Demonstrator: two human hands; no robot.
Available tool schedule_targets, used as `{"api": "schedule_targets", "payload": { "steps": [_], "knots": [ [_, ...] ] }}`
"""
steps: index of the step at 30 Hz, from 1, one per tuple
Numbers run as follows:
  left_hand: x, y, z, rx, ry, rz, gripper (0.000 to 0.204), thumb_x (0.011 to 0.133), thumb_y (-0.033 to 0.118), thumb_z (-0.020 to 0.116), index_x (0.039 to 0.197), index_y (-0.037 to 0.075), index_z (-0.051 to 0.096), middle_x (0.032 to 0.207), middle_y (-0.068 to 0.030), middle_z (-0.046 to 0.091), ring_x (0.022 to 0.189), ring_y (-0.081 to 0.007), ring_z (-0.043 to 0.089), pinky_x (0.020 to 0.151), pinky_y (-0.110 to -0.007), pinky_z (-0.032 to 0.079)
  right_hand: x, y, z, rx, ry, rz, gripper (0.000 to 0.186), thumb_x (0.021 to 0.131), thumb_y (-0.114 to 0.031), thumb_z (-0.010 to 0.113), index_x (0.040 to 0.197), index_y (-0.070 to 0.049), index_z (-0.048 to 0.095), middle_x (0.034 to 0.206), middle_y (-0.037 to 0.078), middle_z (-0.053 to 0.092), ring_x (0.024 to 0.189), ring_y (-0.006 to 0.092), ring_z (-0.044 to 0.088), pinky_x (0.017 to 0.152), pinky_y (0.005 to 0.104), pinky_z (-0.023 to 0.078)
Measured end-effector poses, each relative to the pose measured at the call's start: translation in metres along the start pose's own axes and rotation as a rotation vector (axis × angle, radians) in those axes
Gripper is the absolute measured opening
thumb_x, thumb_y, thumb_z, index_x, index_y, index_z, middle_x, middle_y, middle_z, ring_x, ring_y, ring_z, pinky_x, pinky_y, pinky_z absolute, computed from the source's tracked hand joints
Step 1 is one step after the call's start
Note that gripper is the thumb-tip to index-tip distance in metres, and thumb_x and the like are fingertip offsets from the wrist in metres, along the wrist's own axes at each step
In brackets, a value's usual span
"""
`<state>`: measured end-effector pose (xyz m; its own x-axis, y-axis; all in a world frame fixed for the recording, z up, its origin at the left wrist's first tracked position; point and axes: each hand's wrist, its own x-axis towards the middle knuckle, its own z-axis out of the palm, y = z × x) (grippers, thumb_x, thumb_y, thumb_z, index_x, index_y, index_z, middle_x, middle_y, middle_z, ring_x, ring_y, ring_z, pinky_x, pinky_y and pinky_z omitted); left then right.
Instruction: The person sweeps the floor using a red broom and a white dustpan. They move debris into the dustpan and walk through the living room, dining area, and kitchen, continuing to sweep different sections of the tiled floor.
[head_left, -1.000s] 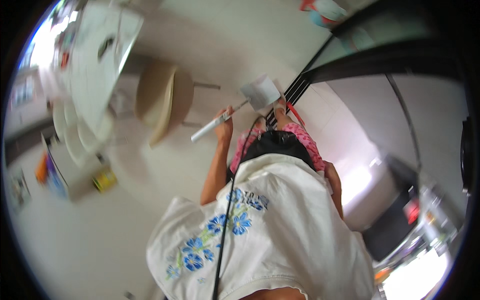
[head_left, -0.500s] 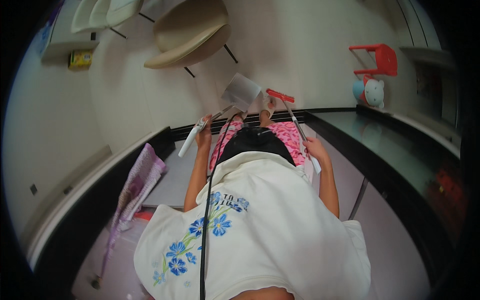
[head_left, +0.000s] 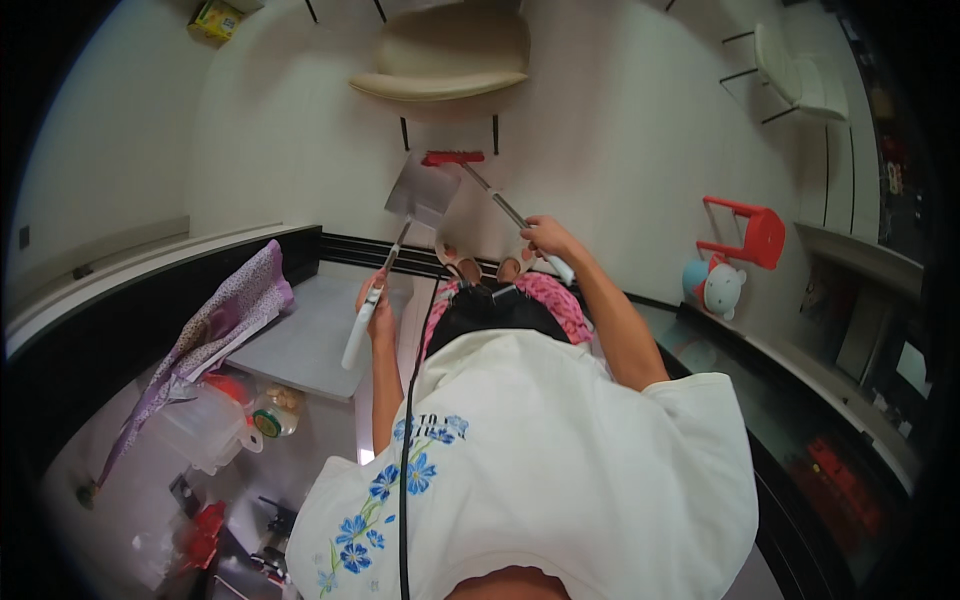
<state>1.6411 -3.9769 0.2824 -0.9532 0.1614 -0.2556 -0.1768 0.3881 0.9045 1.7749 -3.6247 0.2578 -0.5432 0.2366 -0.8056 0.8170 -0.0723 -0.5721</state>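
Observation:
My left hand (head_left: 376, 303) is closed round the white handle of a dustpan (head_left: 424, 190), whose grey translucent pan is held out ahead of my feet. My right hand (head_left: 549, 238) grips the white end of a small broom (head_left: 496, 200) with a metal shaft. The broom's red bristle head (head_left: 453, 158) lies at the far edge of the pan, overlapping its corner; whether they touch I cannot tell. Both tools are between my feet and a beige chair (head_left: 450, 65).
A red stool (head_left: 760, 238) and a white-and-blue plush toy (head_left: 720, 288) are at the right, and a white chair (head_left: 795, 80) stands farther back. At left, a purple patterned umbrella (head_left: 235, 310) leans by a grey board (head_left: 305, 335), near a jar (head_left: 275, 410) and a plastic container (head_left: 205, 430).
My view has turned right and I have moved forward. The broom head has swung left to the dustpan's far edge, and my right hand has moved forward and inward. Both tools stay held.

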Motion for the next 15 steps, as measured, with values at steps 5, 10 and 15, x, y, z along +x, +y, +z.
{"api": "schedule_targets", "payload": {
  "steps": [5, 10, 15],
  "knots": [
    [0.002, -0.035, -0.043, -0.19, 0.199, -0.169, 0.032, 0.095, 0.031, 0.06, 0.104, 0.0, 0.063, 0.104, -0.0087, 0.064, 0.097, -0.0152, 0.057, 0.086, -0.031, 0.046, 0.076, -0.026, 0.049, -0.222, 0.125, -0.137, 0.05, 0.082, -0.022, 0.057, 0.126, 0.001, 0.054, 0.069, 0.012, 0.061, 0.053, 0.0221, 0.059, 0.05, 0.0355, 0.05],
    [-0.005, -0.045, -0.073, -0.352, 0.309, -0.294, 0.027, 0.094, 0.025, 0.061, 0.108, 0.002, 0.056, 0.114, -0.0108, 0.062, 0.105, -0.0155, 0.057, 0.093, -0.031, 0.047, 0.139, -0.009, 0.08, -0.362, 0.063, 0.017, 0.034, 0.083, -0.021, 0.057, 0.102, 0.007, 0.062, 0.064, 0.014, 0.061, 0.052, 0.0267, 0.061, 0.05, 0.0386, 0.052],
    [-0.023, -0.069, -0.079, -0.297, 0.241, -0.301, 0.03, 0.095, 0.027, 0.059, 0.11, 0.002, 0.064, 0.105, -0.0031, 0.062, 0.091, -0.0077, 0.054, 0.082, -0.023, 0.046, 0.135, 0.038, 0.053, -1.056, -0.127, -0.054, 0.033, 0.085, -0.016, 0.053, 0.06, 0.004, 0.063, 0.06, 0.018, 0.065, 0.054, 0.0312, 0.065, 0.051, 0.0406, 0.052]
  ]
}}
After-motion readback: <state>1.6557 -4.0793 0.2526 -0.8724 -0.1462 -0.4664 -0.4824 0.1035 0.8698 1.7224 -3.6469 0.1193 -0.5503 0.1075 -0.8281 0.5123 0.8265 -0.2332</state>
